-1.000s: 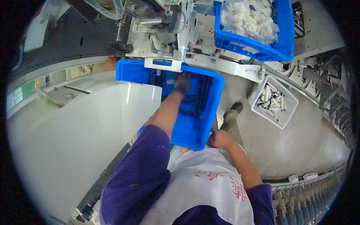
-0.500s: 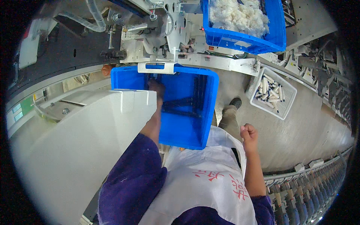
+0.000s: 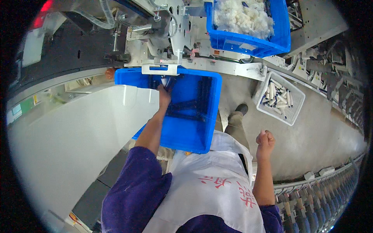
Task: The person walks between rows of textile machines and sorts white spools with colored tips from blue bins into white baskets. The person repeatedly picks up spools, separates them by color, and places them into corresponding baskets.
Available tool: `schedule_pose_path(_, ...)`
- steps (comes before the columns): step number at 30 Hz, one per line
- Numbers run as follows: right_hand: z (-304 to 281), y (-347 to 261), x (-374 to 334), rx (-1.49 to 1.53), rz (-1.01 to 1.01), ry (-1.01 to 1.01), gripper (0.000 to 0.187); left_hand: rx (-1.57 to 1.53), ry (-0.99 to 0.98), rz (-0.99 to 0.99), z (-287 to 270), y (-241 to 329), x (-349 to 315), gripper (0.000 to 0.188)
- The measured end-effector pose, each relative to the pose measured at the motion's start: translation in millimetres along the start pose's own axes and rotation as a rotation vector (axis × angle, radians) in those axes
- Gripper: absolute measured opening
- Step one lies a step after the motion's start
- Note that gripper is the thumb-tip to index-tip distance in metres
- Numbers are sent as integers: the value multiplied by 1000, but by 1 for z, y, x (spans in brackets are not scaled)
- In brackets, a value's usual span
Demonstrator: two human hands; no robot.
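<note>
My left hand [image 3: 164, 97] reaches into a blue bin [image 3: 190, 134], its fingers closed around a bobbin [image 3: 165, 81] that shows a white part and a dark part. Beneath and beside it, several dark tubes [image 3: 184, 105] lie in the bin, some along its right wall. A white machine bracket overhangs the bin's far edge, close to the bobbin. Off to the right, over the floor, my right hand [image 3: 265, 140] is closed with the thumb against the fingers. A faint thread runs from the bin toward it; whether the fingers pinch it is too fine to see.
A pale machine panel [image 3: 89, 132] stands close at my left arm. Past the bin is a white machine frame [image 3: 241, 70]. A second blue bin [image 3: 248, 47] with white fluffy yarn waste sits far right of centre. On the floor, a white crate [image 3: 297, 112] holds several white bobbins.
My left hand has drawn slightly back, and the white part of a bobbin now shows at its fingers. My right hand has shifted a little to the right, still closed.
</note>
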State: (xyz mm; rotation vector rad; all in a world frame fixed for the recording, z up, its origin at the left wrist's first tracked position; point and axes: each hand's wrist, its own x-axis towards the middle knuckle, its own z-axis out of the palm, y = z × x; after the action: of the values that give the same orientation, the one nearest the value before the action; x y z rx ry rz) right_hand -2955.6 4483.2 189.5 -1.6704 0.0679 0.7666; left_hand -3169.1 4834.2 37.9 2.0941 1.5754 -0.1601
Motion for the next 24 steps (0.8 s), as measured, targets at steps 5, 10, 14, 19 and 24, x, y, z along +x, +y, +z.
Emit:
schedule_pose_path(5,-10,-8,9,57,-21,-57,33,-840,-658,-164,-92,78,-69,21)
schedule_pose_path(10,-7,-29,19,17,-60,-194,23,-1454,-985,-274,-102,155,-122,25)
schedule_pose_path(14,2,-34,13,263,50,-484,49,-1528,-1101,-245,-66,217,-153,22)
schedule_pose_path(19,-29,-26,3,119,214,-641,70,-1269,-1074,-161,-14,280,-197,31)
schedule_pose_path(24,-126,-12,12,224,384,-587,41,-723,-746,348,19,292,-213,44)
